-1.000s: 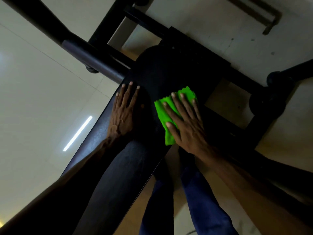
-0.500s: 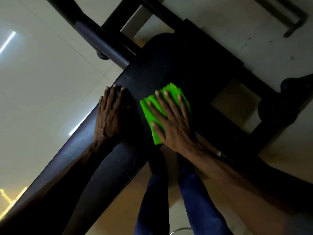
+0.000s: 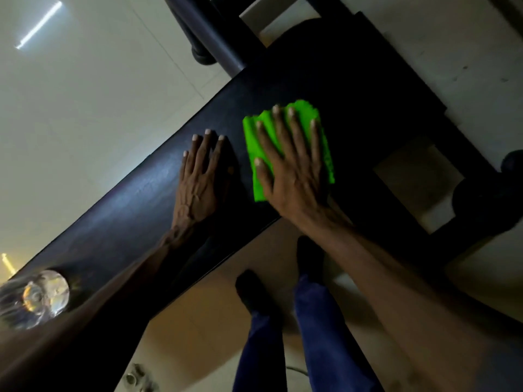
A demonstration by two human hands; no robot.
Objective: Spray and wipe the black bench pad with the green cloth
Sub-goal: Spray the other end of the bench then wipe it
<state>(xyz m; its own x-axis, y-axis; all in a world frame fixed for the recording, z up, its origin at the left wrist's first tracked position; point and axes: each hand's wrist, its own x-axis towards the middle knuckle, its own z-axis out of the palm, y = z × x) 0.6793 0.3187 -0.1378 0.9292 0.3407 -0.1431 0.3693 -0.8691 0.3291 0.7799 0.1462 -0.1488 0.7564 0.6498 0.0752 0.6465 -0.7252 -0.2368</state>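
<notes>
The black bench pad (image 3: 135, 205) runs diagonally from lower left to upper right. A bright green cloth (image 3: 254, 142) lies folded on the pad near its middle. My right hand (image 3: 291, 168) presses flat on the cloth with fingers spread, covering most of it. My left hand (image 3: 199, 176) rests flat on the bare pad just left of the cloth, holding nothing. A clear bottle (image 3: 36, 298), seen from above and blurred, stands on the pad at the lower left.
The bench's black metal frame (image 3: 424, 131) and a thick dark bar (image 3: 203, 26) lie beyond the pad. A round black weight or foot (image 3: 484, 205) sits at the right. My legs in blue trousers (image 3: 317, 329) stand on the pale tiled floor (image 3: 93, 89).
The view has shifted, bringing the clear bottle into sight at lower left. My right hand and the cloth have slid a little along the pad; my left hand stays flat beside them.
</notes>
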